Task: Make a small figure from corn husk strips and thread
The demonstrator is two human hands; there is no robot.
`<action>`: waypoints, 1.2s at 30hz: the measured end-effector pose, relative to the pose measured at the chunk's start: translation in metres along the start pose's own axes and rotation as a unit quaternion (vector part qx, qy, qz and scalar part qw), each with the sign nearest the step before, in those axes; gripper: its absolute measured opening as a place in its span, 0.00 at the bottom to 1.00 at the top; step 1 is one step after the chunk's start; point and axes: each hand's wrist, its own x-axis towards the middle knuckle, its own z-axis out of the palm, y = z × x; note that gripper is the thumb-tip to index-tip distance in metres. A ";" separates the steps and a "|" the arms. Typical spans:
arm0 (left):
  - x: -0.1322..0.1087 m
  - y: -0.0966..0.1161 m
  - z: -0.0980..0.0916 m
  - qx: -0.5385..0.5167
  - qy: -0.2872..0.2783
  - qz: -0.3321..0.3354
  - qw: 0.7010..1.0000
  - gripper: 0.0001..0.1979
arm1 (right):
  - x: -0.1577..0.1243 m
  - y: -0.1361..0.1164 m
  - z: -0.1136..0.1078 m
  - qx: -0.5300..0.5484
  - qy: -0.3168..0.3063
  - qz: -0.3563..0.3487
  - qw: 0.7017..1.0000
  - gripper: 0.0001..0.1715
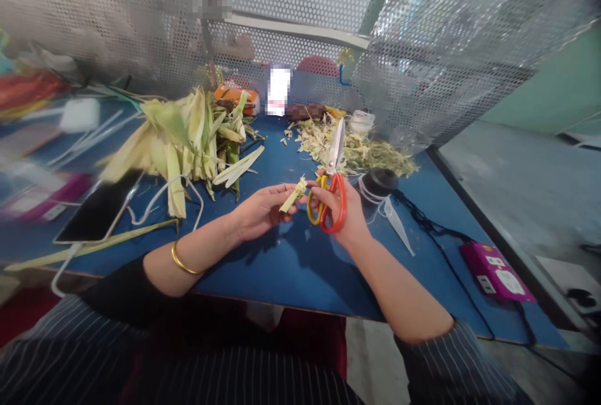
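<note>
Left hand and right hand meet above the blue surface, just in front of the person. The left hand holds a short leaf strip, pale yellow-green, clear of the surface and tilted up toward the right hand. The strip is judged very light, thin and limp. It would likely bend or tear along its fibres under a hard pinch, so a hold close to its lower end, leaving the upper end free, seems soundest.

The left fingers are drawn narrow, thumb and fingertips pinching the strip's lower part. The right fingers are curled through the orange and yellow loops of a pair of scissors. The blades point up and away and appear to lie together. The scissors are stiff and heavier than the strip, and are held by the loops.

The strip's upper tip lies just beside the scissor loops; whether they touch cannot be told. Behind the left hand lies a heap of leaves, and behind the scissors lie fine trimmings. A spool of black thread stands near the right hand, and a phone lies well to the left.
</note>
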 end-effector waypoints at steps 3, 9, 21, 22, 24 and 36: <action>0.000 0.000 0.000 -0.022 -0.008 -0.010 1.000 0.08 | 0.001 0.002 0.000 0.019 0.009 0.021 1.000 0.27; 0.002 -0.003 -0.003 -0.036 -0.030 -0.033 0.998 0.07 | 0.001 0.000 -0.001 0.048 -0.001 0.054 0.997 0.28; 0.001 -0.007 -0.001 0.256 0.137 0.161 0.943 0.16 | -0.002 -0.004 0.003 0.051 0.052 0.015 0.997 0.27; 0.001 -0.008 -0.001 0.296 0.139 0.180 0.928 0.17 | -0.003 -0.003 0.004 0.049 0.056 0.015 0.997 0.27; 0.002 -0.010 0.000 0.322 0.141 0.189 0.917 0.18 | -0.004 0.000 0.006 0.044 0.057 0.021 0.997 0.27; 0.002 0.008 -0.007 0.179 0.192 0.152 0.953 0.10 | -0.004 -0.025 -0.017 -0.149 -0.043 0.000 0.988 0.25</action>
